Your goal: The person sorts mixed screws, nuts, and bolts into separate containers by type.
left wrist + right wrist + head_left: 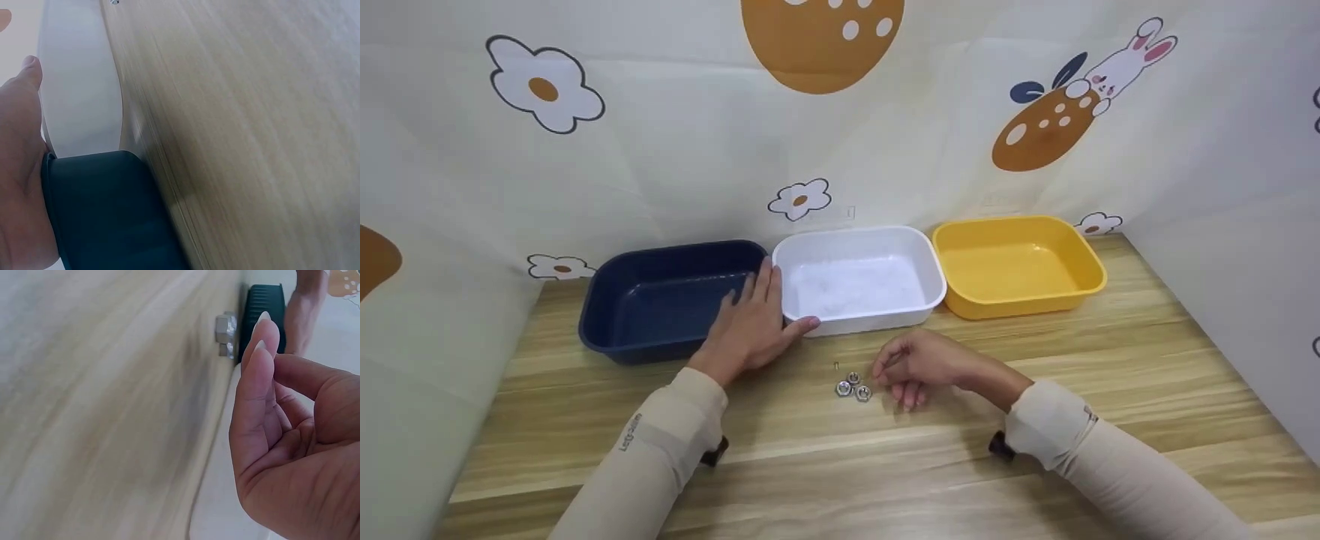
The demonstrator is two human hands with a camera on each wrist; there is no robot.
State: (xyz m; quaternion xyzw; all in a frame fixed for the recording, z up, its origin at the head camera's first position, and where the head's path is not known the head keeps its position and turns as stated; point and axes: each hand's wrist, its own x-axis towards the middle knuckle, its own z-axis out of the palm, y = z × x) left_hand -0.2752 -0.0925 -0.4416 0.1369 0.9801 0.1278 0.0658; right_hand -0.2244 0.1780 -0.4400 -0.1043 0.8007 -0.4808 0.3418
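Three metal hex nuts [853, 386] lie close together on the wooden table, with a tiny screw-like piece [836, 365] just beyond them. My right hand [922, 367] hovers right beside the nuts, fingers loosely bent and thumb near the fingertips. Nothing shows between those fingers in the right wrist view, where the nuts [226, 329] appear past the fingertips. My left hand [754, 322] rests with extended fingers across the adjoining rims of the navy bin [660, 351] and the white bin [877, 322]. Its thumb lies along the white bin's front rim.
A yellow bin [1027, 306] stands to the right of the white one, completing a row along the back of the table [840, 472]. Patterned cloth [682, 127] hangs behind the bins and at both sides.
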